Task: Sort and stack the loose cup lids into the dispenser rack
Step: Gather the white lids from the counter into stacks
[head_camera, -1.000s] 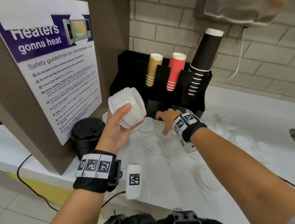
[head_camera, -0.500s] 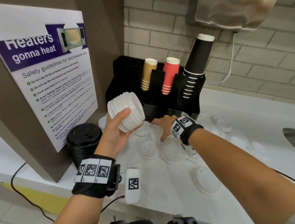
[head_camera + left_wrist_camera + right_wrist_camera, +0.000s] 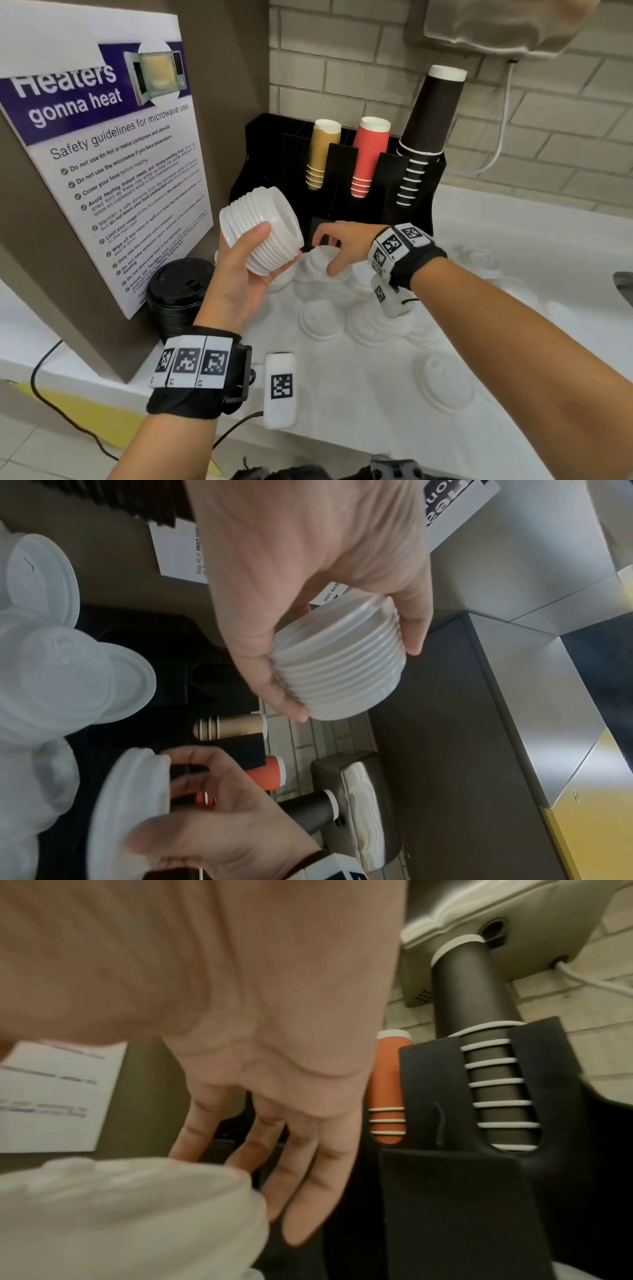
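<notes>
Left hand at 9 o'clock, wrapped around a nested stack of white lids, held tilted above the counter, just in front of the black dispenser rack. Right hand, flat among the loose lids half a second ago, now curled with thumb and fingertips around a single white lid, raised on edge in the left wrist view. Likely next: onto the held stack. Many loose lids left from 3 to 5 o'clock, so sorting far from finished.
</notes>
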### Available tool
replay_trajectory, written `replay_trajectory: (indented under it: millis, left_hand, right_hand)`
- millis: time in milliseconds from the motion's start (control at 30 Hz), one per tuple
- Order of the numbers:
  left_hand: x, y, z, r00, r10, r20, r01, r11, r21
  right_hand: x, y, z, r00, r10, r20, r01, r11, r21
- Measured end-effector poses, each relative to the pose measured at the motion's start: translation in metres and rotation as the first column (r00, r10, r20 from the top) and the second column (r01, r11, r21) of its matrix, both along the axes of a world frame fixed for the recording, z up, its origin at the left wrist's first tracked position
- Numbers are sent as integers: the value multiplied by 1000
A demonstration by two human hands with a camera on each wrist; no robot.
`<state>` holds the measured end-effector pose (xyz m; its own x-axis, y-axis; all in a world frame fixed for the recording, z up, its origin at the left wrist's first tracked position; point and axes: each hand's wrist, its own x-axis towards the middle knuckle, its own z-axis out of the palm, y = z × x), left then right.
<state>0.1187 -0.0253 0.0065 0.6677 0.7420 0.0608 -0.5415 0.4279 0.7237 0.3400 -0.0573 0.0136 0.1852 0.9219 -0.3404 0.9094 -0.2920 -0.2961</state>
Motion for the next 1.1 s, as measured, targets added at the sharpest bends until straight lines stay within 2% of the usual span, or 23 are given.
replay_trajectory:
  millis: [67, 133, 267, 333, 433, 500, 567, 700, 867, 967, 1100]
  left_hand:
    - [-2, 1, 1, 1000, 4, 12, -4, 1000, 8]
    - [-4, 3, 1, 1000, 8, 14, -9, 1000, 19]
    - [-6, 1, 1, 1000, 25, 3, -25, 1000, 19]
    - [-6, 0, 1, 1000, 31, -4, -30, 999, 22]
    - [-4, -2, 3, 999, 34, -13, -34, 999, 16]
    - [-3, -3, 4, 999, 34, -18, -34, 999, 11]
    - [-3, -3, 5, 999, 29, -20, -28, 1000, 9]
    - [-3, -5, 3, 1000, 5, -21, -5, 1000, 6]
    - [-6, -4, 1, 1000, -6, -25, 6, 1000, -2]
    - [-7, -3, 1, 1000, -4, -22, 4, 1000, 1]
    - [-5, -2, -2, 999, -12, -32, 12, 1000, 9]
  right_hand:
    - [-10, 3, -2, 993, 77, 85, -79, 997, 22]
    - [-17, 4, 0, 989, 110, 98, -118, 990, 77]
    - [-14, -4, 16, 997, 60, -44, -45, 957, 285]
    - [-14, -9, 20, 991, 38, -125, 3, 950, 313]
    - [-25, -10, 9, 995, 39, -91, -20, 979, 205]
    - [-27, -4, -7, 997, -8, -82, 22, 985, 168]
    - [-22, 3, -25, 998, -49, 40, 44, 993, 111]
    - [-8, 10, -63, 944, -35, 327, 94, 981, -167]
    - [-3, 17, -79, 909, -26, 416, 90, 987, -136]
    - [2, 21, -68, 928, -47, 369, 108, 983, -145]
    - [7, 10, -27, 984, -128, 127, 139, 987, -81]
